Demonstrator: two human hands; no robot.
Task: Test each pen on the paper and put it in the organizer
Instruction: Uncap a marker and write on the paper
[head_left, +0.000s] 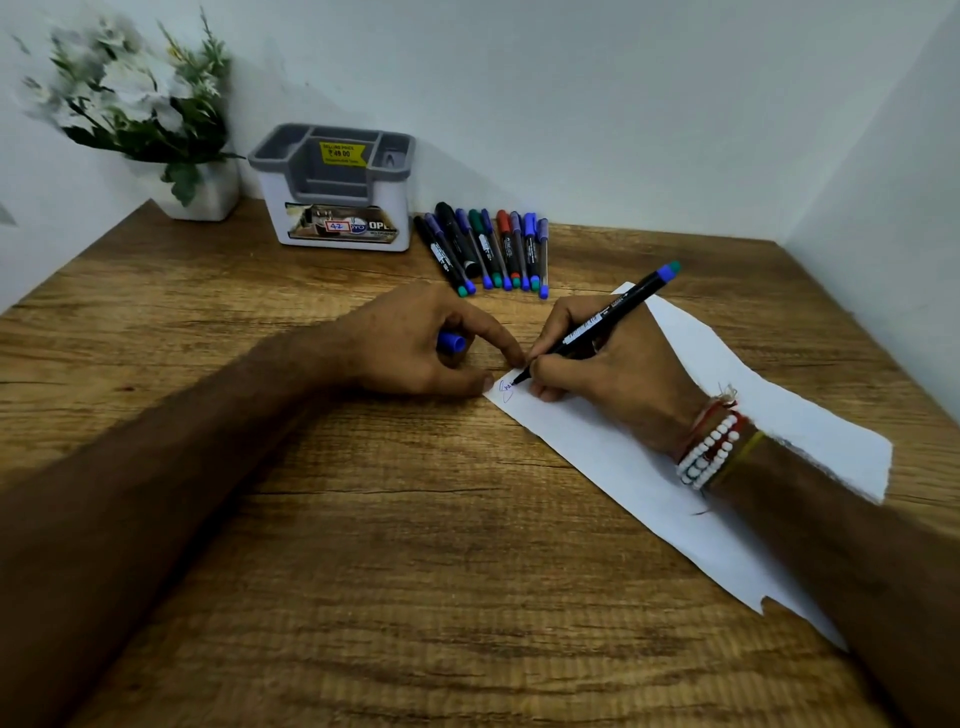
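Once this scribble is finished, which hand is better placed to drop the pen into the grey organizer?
Probably the right hand: it grips the pen, whose tip is on the paper. The left hand sits nearer the organizer, but its fingers are curled round the blue cap.

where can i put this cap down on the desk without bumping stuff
Bare desk lies between the organizer and the left hand, which holds the cap. More lies at the near edge, left of the paper. Crowded: the pen row right of the organizer, and the paper under the right hand with its pen.
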